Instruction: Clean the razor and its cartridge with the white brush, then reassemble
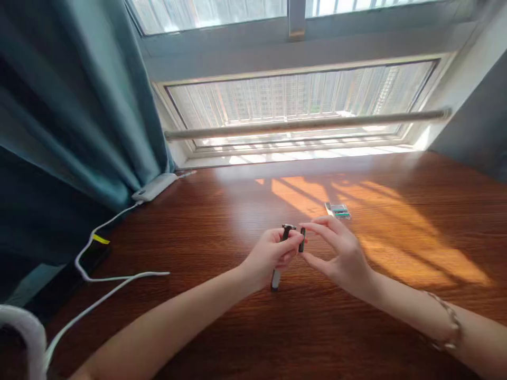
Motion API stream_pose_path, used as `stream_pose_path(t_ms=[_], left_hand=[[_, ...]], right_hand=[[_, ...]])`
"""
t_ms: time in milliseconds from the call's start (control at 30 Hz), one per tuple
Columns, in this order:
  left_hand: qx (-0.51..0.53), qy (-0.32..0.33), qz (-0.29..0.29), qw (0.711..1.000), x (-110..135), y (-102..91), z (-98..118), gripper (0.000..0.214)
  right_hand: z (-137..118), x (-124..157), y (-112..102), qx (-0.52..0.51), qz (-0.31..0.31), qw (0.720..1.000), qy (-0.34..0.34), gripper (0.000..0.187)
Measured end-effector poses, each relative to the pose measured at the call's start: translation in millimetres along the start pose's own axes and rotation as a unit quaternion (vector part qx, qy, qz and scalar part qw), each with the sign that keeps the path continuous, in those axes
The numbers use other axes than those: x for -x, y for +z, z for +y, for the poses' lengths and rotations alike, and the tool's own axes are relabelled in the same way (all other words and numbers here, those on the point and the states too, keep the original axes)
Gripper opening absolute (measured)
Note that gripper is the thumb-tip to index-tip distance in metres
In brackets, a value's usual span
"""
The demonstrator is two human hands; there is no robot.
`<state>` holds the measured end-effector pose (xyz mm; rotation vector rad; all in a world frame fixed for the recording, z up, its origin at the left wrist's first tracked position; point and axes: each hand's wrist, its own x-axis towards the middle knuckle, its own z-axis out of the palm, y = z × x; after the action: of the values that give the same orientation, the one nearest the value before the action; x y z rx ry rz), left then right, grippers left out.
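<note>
My left hand [273, 253] is closed round a razor [276, 278] with a black and silver handle. Its narrow T-shaped top sticks up above my fingers, while the lower end of the handle shows below them. Between the thumb and forefinger of my right hand [336, 250] is a small, dark, narrow razor cartridge [302, 240], held upright just right of the razor. My left fingertips reach the cartridge's edge; whether they grip it too I cannot tell. Behind my right hand, a small clear pack [338, 211] with teal-striped pieces lies on the wooden table [222, 211].
A white power strip [155, 187] lies at the table's back left by the blue curtain [114, 105]. White cables [106, 278] run along the left side near a dark object with a yellow tag [101, 239]. A window with a rail [309, 125] is behind the table.
</note>
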<state>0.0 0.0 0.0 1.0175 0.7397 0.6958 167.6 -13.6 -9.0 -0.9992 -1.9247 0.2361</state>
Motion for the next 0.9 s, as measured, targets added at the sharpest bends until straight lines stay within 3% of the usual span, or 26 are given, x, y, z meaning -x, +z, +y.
stream_pose_path(t_ms=[133,267,333,400,500,600,733,900], left_hand=[[-0.014,0.007,0.002,1.000,-2.4,-0.6,-0.6,0.031],[-0.004,0.039,-0.003,0.999,-4.3,1.3,-0.9,0.027],[0.002,0.057,-0.004,0.998,-5.5,1.8,-1.9,0.027],[-0.014,0.078,-0.003,0.997,-5.8,1.7,-2.9,0.028],[-0.066,0.112,-0.007,0.992,-3.2,2.6,-2.3,0.026],[-0.115,0.112,-0.029,0.987,2.7,5.9,1.2,0.027],[-0.153,0.115,-0.035,0.981,9.9,11.6,5.7,0.027],[-0.136,0.104,-0.026,0.985,14.0,16.1,6.9,0.023]], right_hand=[[-2.4,1.1,-1.2,0.004,0.009,1.000,-0.012,0.035],[3.3,-2.0,-1.6,-0.112,0.006,0.989,0.099,0.035],[8.6,-3.6,-0.4,-0.229,-0.013,0.956,0.184,0.033],[13.3,-4.4,1.5,-0.360,-0.031,0.900,0.244,0.032],[16.4,-4.1,3.5,-0.502,-0.053,0.817,0.278,0.031],[16.0,-2.7,3.4,-0.578,-0.085,0.761,0.281,0.034],[15.6,-0.5,2.2,-0.633,-0.117,0.712,0.279,0.040],[15.1,0.3,2.3,-0.661,-0.134,0.688,0.269,0.042]])
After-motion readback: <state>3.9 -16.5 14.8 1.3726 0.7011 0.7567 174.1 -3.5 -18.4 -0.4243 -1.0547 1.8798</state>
